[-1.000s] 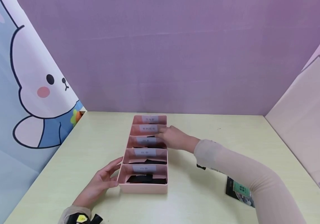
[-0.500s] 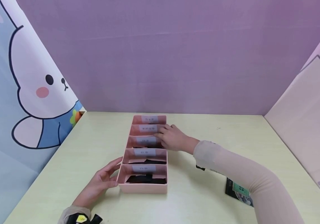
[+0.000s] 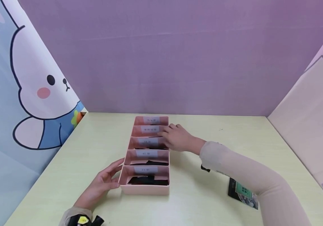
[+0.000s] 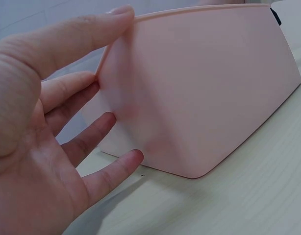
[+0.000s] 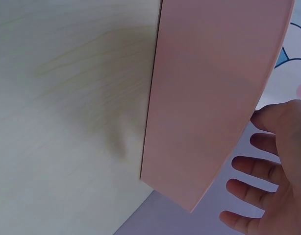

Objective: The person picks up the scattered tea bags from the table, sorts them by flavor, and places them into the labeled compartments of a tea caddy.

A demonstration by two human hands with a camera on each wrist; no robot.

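A long pink box (image 3: 144,190) divided into several compartments stands on the table, a pale label on each compartment's back wall. Flat black packets (image 3: 141,180) lie in the nearest compartment, and black edges show in others. My left hand (image 3: 99,187) rests at the box's near left corner; in the left wrist view its thumb lies on the rim and its fingertips touch the wall. My right hand (image 3: 179,138) is over the right rim by the second and third compartments from the back. The right wrist view shows relaxed fingers (image 5: 253,169) and no held thing.
A black packet with a green label (image 3: 244,192) lies on the table (image 3: 195,201) at right, partly behind the right forearm. A purple backdrop (image 3: 178,62) rises behind the table, and printed panels stand at both sides.
My right hand has shifted slightly right and its fingers have lifted a little. The black edge near its fingertips sits lower in the compartment. My left hand and the box have stayed put.
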